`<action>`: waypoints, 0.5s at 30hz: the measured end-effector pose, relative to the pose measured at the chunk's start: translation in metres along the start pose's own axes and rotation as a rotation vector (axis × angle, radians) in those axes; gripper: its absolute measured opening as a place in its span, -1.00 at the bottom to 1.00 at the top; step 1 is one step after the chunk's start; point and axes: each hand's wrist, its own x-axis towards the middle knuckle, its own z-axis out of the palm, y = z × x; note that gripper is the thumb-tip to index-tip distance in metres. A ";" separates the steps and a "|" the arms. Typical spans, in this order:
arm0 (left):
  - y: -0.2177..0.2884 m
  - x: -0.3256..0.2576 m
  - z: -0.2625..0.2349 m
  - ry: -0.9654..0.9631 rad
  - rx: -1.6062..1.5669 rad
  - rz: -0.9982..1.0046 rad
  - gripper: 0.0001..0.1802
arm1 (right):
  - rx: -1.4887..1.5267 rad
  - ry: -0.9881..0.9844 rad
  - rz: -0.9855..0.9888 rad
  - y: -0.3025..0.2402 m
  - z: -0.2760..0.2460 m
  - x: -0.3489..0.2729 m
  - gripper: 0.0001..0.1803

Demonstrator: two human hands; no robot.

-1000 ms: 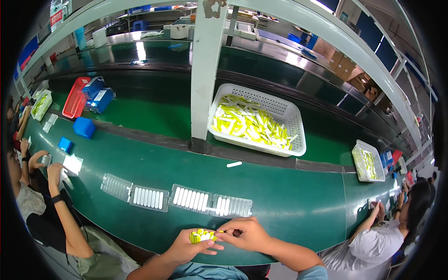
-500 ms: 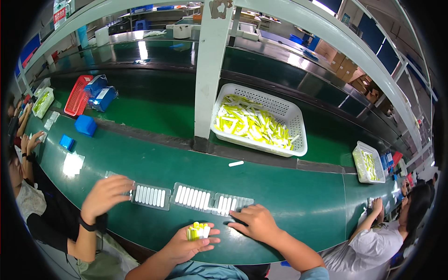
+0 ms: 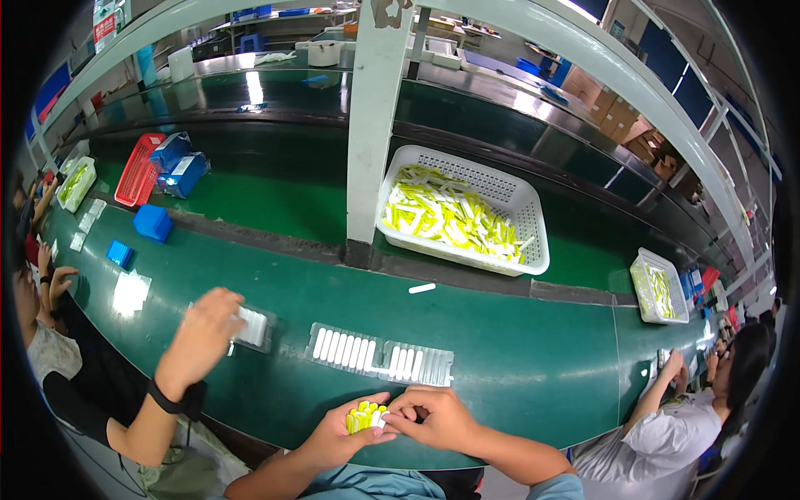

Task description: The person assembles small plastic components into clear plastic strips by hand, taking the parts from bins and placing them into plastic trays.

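Observation:
My left hand [image 3: 340,435] is closed around a bunch of small yellow-and-white sticks [image 3: 364,415] with rounded ends, held low over the table's near edge. My right hand [image 3: 435,417] meets it from the right, thumb and fingers pinched on a stick at the bunch's white side. Beyond my hands lie two clear plastic trays. White sticks fill most of the left tray [image 3: 342,347]; the right tray [image 3: 419,364] has several sticks in its left slots and bare slots at its right. One loose white stick [image 3: 422,288] lies farther back.
A white basket [image 3: 467,265] heaped with yellow-and-white sticks stands behind, beside a white post [image 3: 372,125]. At left, a co-worker's hand [image 3: 204,333] reaches over another filled tray [image 3: 255,329]. A red basket [image 3: 137,171] and blue boxes [image 3: 153,223] sit far left; another co-worker [image 3: 667,425] sits right.
My right hand has moved left from the right tray to the bunch in my left hand. The co-worker's hand has shifted their tray left, away from mine.

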 end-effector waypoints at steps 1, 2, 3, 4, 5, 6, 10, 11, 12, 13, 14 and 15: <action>0.002 0.000 0.000 0.002 -0.002 0.000 -0.41 | 0.026 0.006 0.038 -0.001 0.000 0.000 -0.88; 0.006 0.000 0.001 -0.025 0.024 -0.016 -0.43 | 0.052 0.012 0.076 -0.002 0.000 0.000 -0.89; 0.008 -0.001 0.002 -0.051 0.049 -0.032 -0.44 | 0.053 0.010 0.076 -0.002 0.000 0.000 -0.89; 0.005 -0.002 0.000 -0.055 0.051 -0.032 -0.47 | 0.017 0.002 0.008 0.000 -0.001 0.001 -0.89; 0.006 -0.003 -0.001 -0.053 0.049 -0.031 -0.47 | -0.019 -0.007 -0.060 0.000 -0.001 0.002 -0.88; 0.007 -0.003 -0.002 -0.076 0.094 -0.035 -0.49 | -0.019 -0.010 -0.061 -0.002 -0.003 0.004 -0.88; 0.017 -0.003 -0.007 -0.130 0.216 -0.143 -0.49 | -0.141 -0.043 -0.358 -0.005 -0.013 0.013 -0.81; 0.019 -0.003 -0.006 -0.128 0.212 -0.144 -0.49 | -0.214 -0.099 -0.453 -0.003 -0.015 0.012 -0.78; 0.020 -0.004 -0.006 -0.148 0.176 -0.160 -0.48 | -0.213 -0.103 -0.452 -0.002 -0.016 0.011 -0.78; 0.022 -0.004 -0.005 -0.169 0.140 -0.176 -0.47 | -0.216 -0.114 -0.478 -0.001 -0.017 0.010 -0.78; 0.026 -0.003 -0.004 -0.167 0.137 -0.176 -0.47 | -0.217 -0.125 -0.505 0.001 -0.018 0.010 -0.77; 0.031 -0.002 -0.003 -0.162 0.104 -0.194 -0.46 | -0.216 -0.128 -0.504 0.001 -0.018 0.009 -0.77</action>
